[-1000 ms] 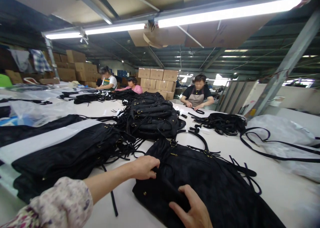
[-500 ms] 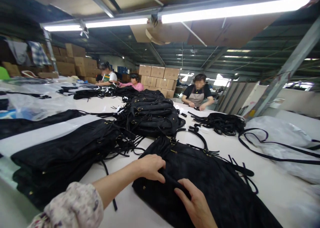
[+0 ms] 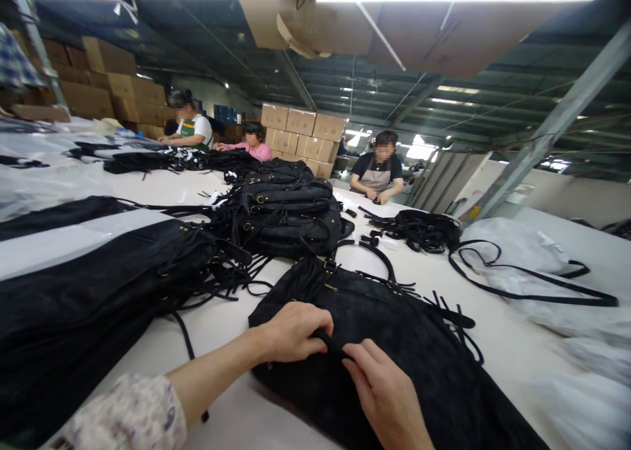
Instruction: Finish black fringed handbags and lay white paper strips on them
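A large black handbag (image 3: 419,351) lies flat on the white table in front of me, its looped handle and a brass-coloured zip pull at the far side. My left hand (image 3: 294,332) pinches a raised fold of the bag's black material between thumb and fingers. Close on its right, my right hand (image 3: 377,381) grips the same fold with thumb and forefinger. The fold stretches across the short gap between both hands. What lies beneath it is hidden.
At left lies a stack of black bags (image 3: 113,286) with a white sheet (image 3: 89,240) across it. Beyond my hands rises a pile of black bags (image 3: 288,210). Black straps (image 3: 419,230) and clear plastic wrapping (image 3: 517,253) lie at right. Several co-workers stand across the table (image 3: 227,364).
My view has shifted slightly to the right and down. Both hands have drawn a little closer together, and the fold between them now stands up more tightly pinched.
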Demonstrator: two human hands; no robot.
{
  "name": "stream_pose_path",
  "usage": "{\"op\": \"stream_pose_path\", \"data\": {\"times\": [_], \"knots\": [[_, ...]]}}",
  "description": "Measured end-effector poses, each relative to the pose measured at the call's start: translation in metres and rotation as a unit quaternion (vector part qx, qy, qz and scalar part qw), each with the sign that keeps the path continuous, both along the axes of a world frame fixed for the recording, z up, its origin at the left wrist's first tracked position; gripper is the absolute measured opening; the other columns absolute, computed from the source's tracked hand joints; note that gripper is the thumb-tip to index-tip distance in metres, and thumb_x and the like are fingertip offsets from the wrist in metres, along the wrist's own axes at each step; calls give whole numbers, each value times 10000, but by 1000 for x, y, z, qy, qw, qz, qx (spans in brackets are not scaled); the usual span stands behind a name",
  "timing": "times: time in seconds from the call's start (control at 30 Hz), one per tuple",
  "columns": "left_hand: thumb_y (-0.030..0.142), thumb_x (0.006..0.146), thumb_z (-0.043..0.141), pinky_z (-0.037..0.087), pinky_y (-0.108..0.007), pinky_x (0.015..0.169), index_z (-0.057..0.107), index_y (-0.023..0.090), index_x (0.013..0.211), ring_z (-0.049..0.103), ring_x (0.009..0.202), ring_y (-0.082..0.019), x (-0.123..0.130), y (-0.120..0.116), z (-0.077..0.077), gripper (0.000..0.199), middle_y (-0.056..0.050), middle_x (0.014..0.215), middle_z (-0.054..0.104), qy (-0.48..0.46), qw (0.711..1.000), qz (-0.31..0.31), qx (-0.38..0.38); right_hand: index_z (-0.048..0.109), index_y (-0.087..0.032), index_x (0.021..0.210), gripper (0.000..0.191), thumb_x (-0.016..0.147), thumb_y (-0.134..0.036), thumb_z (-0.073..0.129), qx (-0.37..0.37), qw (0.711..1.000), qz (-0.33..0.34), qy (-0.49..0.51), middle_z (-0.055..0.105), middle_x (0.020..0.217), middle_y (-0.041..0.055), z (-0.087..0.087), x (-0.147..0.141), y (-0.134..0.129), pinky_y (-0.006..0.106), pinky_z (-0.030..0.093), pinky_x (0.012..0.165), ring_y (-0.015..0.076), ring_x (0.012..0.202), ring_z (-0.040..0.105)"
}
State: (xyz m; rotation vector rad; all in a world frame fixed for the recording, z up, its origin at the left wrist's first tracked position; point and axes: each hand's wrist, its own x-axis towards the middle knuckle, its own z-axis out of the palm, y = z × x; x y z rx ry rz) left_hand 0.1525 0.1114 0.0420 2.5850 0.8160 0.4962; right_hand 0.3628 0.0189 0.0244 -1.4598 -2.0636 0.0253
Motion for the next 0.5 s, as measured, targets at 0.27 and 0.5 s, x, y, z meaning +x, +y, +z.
{"op": "stream_pose_path", "data": {"times": [0.27,0.5], "knots": [[410,943,598,381,-354,696,561,177,905,560,802,-223,-7,-12,-34,239,-39,842,631,58,972,-1,229,524,-249,1023,452,705,-407,805,-27,988,-91,-124,659,907,1,-16,-11,-11,299,539,610,227,785,704],[508,835,717,372,-351,729,538,181,920,549,850,-224,-11,-20,-11,383,-31,895,622,63,972,33,223,468,-213,1039,567,682,-453,837,43,969,-147,-195,639,834,26,-26,-28,-14,317,510,548,257,723,693]]}}
